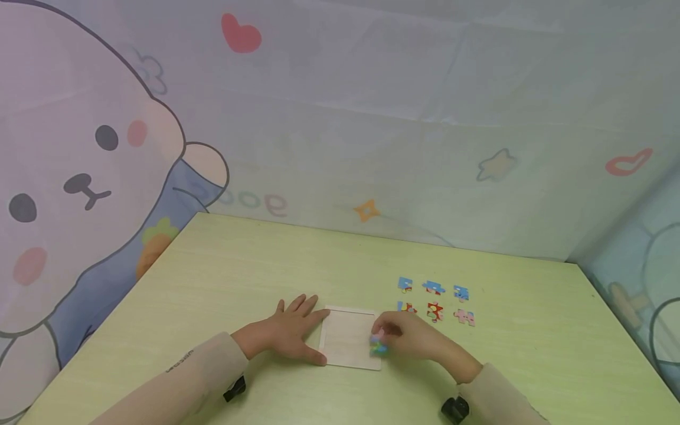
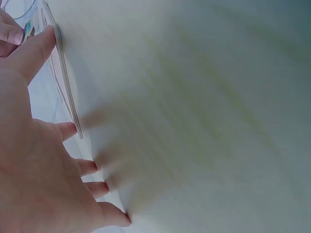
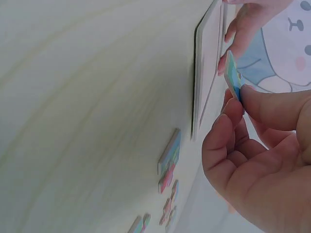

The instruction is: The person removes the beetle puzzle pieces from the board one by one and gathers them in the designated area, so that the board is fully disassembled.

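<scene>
A square wooden puzzle tray with a raised rim lies on the table between both hands. Against its left edge rests my left hand, fingers spread, with the thumb and a fingertip touching the rim; the left wrist view shows the same contact. My right hand is over the tray's right side, pinching a blue and green puzzle piece between thumb and fingers. In the right wrist view that piece is tilted up, apart from the tray.
Beyond the right hand, several loose puzzle pieces lie in two rows on the pale green table. A printed cloth backdrop hangs behind the table's far edge.
</scene>
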Demonstrator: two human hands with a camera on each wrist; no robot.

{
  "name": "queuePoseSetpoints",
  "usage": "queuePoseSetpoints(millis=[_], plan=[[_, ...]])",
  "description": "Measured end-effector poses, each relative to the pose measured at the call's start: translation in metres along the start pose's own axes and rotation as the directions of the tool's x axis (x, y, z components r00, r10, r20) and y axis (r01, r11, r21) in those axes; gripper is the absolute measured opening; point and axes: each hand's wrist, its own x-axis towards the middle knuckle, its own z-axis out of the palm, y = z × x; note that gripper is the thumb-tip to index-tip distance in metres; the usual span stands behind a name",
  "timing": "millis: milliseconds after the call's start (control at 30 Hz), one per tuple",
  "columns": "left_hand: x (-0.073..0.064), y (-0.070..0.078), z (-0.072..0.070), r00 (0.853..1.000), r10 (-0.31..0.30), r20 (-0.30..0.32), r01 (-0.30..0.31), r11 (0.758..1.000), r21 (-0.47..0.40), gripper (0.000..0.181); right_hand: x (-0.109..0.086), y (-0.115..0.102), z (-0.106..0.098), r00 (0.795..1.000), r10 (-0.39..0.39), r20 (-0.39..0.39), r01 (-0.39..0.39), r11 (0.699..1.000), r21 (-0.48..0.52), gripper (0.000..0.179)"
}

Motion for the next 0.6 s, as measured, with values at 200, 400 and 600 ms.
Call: queuePoseSetpoints(millis=[200,400,600], plan=[[0.0,0.0,0.0,1.0,0.005,0.0,-0.005,1.0,-0.005,0.094,-0.01,0.004,-0.01,1.0,0.003,-0.013,-0.003,1.0,-0.024,0.007],[-0.001,0.001,-0.002,1.0,0.01,0.004,-0.009,1.0,-0.017,0.094,-0.022,0.01,-0.021,0.999,-0.015,-0.036,0.014,1.0,-0.023,0.005],[-0.002,0.002,-0.003,1.0,0.009,0.005,-0.009,1.0,-0.016,0.094,-0.037,0.021,-0.032,0.998,0.026,-0.066,-0.028,0.999,-0.03,0.004]])
